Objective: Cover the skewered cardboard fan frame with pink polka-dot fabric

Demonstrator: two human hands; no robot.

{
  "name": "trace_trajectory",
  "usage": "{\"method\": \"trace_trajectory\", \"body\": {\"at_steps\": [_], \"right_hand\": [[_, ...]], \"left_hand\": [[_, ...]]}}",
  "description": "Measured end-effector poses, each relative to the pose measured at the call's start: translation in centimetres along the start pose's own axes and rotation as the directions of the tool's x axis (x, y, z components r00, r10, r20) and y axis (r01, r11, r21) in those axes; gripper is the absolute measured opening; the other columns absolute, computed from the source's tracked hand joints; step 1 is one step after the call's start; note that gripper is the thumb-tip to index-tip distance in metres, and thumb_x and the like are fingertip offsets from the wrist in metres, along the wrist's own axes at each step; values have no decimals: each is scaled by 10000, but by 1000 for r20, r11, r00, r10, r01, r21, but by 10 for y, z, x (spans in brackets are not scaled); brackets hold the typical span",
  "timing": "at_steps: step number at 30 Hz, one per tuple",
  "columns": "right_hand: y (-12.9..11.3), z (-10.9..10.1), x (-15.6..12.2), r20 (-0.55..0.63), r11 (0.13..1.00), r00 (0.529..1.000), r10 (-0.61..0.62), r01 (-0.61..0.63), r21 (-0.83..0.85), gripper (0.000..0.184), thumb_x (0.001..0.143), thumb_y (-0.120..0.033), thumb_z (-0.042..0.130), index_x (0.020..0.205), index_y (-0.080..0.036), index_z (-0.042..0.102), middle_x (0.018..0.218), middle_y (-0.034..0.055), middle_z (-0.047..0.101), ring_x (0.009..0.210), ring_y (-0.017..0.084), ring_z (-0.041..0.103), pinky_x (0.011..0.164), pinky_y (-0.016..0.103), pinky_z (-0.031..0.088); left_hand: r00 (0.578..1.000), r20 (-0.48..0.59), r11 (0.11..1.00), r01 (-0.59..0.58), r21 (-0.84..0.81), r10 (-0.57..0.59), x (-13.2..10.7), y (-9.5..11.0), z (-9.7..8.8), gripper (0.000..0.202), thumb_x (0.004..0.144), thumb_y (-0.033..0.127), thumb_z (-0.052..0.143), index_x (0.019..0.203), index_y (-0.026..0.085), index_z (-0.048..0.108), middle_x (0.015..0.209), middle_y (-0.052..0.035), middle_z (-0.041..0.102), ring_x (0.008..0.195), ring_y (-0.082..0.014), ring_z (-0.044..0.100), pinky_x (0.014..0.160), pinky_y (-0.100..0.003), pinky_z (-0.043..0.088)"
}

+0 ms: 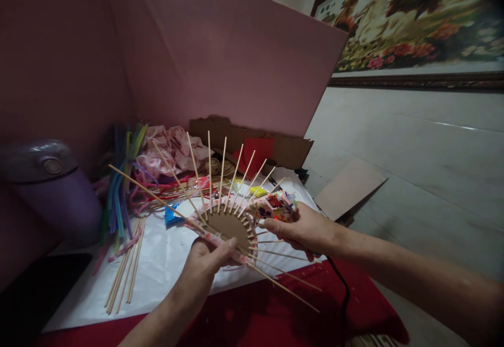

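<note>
I see the left hand pinching a stick-spoked cardboard disc, the right hand gripping a flowery tool.

A flat brown cardboard piece, roughly a half-disc, is held up over the near part of the table. Its broad face is turned to the viewer, and its straight edge slants down from left to right. Pale pink cloth with reddish marks wraps its border. Thin, pale wooden sticks radiate from the curved rim, their inner ends forming a toothed row; two longer lengths extend beyond the straight edge's ends. A flower-patterned tool, nearer the table's right edge, is held at the rim's right side; whether it touches is unclear.
</note>
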State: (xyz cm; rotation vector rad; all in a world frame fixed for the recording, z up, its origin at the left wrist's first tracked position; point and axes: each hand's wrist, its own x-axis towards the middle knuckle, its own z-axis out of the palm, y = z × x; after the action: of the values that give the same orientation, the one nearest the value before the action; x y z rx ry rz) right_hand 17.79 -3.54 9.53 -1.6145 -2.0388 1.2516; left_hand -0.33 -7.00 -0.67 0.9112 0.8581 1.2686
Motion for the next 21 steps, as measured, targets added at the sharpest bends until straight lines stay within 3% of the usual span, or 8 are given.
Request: {"method": "trace_trajectory", "body": {"at_steps": [5, 14, 18, 21], "right_hand": [[-2, 0, 1, 6, 1000, 1000, -22, 22, 8, 399, 761, -535, 544, 602, -193, 415, 453, -73, 349, 343, 57, 344, 262, 176, 380], [-9, 0, 0, -7, 999, 1000, -8, 8, -36, 355, 783, -460, 538, 590, -198, 398, 434, -80, 333, 336, 55, 336, 267, 179, 387], [-11, 0, 1, -4, 999, 1000, -2, 2, -53, 337, 790, -449, 530, 602, -193, 419, 429, -77, 355, 330, 56, 352, 268, 180, 388], [-12, 1, 1, -6, 999, 1000, -3, 3, -49, 323, 788, -442, 538, 615, -192, 428, 421, -82, 350, 332, 55, 352, 265, 172, 385]], "left_hand": [[1000, 3, 1000, 10, 9, -10, -2, 0, 0, 183, 747, 308, 648, 755, 136, 711, 697, -71, 698, 699, -202, 644, 688, -324, 519], [1000, 18, 1000, 9, -4, -8, -3, 2, 4, 225, 740, 321, 649, 873, 144, 691, 816, -80, 713, 716, -202, 645, 682, -332, 523], [999, 37, 1000, 4, 20, -5, -3, 1, 3, 193, 747, 316, 645, 803, 137, 690, 774, -72, 707, 700, -191, 641, 674, -312, 519], [999, 44, 999, 15, 32, -16, -3, 0, 2, 219, 753, 327, 638, 856, 141, 691, 808, -83, 713, 726, -198, 645, 689, -315, 515]]}}
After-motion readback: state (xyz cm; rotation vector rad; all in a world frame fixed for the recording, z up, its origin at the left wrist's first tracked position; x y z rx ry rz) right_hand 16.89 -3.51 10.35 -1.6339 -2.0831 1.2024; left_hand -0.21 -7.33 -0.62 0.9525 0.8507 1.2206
